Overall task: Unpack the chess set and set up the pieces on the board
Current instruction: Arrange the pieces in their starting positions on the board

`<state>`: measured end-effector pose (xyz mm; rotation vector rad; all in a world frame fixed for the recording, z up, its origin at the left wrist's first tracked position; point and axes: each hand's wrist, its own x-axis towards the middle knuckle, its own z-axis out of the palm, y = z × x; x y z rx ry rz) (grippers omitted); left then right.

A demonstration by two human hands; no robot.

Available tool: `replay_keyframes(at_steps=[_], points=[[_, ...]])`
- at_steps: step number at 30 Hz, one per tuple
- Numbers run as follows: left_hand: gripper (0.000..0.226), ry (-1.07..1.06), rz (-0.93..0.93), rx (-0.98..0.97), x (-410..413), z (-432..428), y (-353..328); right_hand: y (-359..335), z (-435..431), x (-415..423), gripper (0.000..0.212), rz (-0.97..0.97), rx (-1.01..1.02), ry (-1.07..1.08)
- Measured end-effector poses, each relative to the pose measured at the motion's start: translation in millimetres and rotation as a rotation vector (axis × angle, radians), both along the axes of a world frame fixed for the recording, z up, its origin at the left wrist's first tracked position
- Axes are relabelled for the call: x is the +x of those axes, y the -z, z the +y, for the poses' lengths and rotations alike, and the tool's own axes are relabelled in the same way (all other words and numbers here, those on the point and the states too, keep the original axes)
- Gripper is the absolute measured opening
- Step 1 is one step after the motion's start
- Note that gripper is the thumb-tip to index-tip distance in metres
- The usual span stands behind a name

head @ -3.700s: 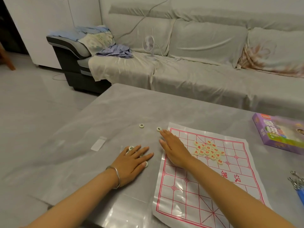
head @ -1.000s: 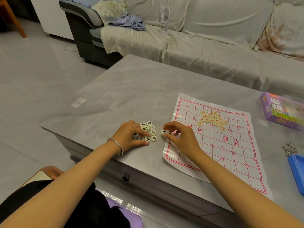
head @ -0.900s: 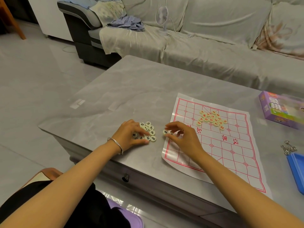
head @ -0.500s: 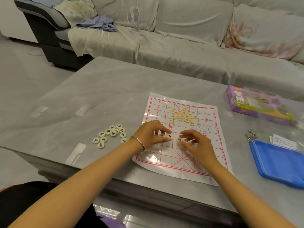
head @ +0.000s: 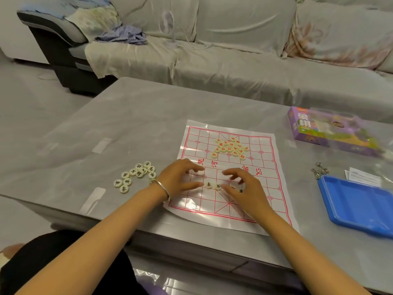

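Observation:
A white paper chess board with a red grid lies on the grey table. Several round red-marked pieces sit heaped on its far half. Several black-marked pieces lie in a loose cluster on the table left of the board. Two black-marked pieces rest side by side on the near half, between my hands. My left hand hovers over the board's left edge, fingers loosely curved, thumb beside those pieces. My right hand is close on their right, fingertips bent down; another piece shows under it.
A purple game box in clear wrap lies at the far right. A blue tray sits at the right edge, with metal clips and a paper slip behind it. A covered sofa runs behind the table.
Both hands left the black cluster on the table and moved right onto the board. A few black pieces now lie on the near half between them.

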<state>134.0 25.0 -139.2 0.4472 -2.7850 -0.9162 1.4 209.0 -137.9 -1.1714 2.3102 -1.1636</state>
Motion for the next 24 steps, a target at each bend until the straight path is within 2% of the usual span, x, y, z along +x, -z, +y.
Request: replay_keyframes(at_steps=[3,5,9,11,14,18,24], points=[[0.044,-0.103,-0.003,-0.094,40.7,-30.0,-1.6,-7.0,-29.6,22.1,0.027,-0.039,-0.010,-0.111],[0.050,-0.170,-0.004,-0.134,71.8,-50.1,-1.0,-5.8,-52.4,39.8,0.028,-0.035,-0.003,-0.178],[0.099,-0.224,-0.058,-0.133,121.3,-78.4,2.6,1.8,-95.7,73.5,0.047,0.117,0.078,-0.326],[0.105,-0.232,-0.099,-0.159,138.3,-87.1,7.3,4.9,-112.2,86.1,0.053,0.153,0.098,-0.355],[0.086,-0.263,-0.031,-0.077,152.1,-91.3,11.3,7.2,-128.1,97.3,0.047,0.239,0.102,-0.348],[0.049,-0.259,0.053,0.040,146.4,-87.6,12.1,5.1,-133.4,101.6,0.032,0.196,0.089,-0.369],[0.030,-0.208,0.109,0.085,126.0,-82.6,15.5,5.9,-130.2,93.4,0.027,0.171,0.077,-0.383]])
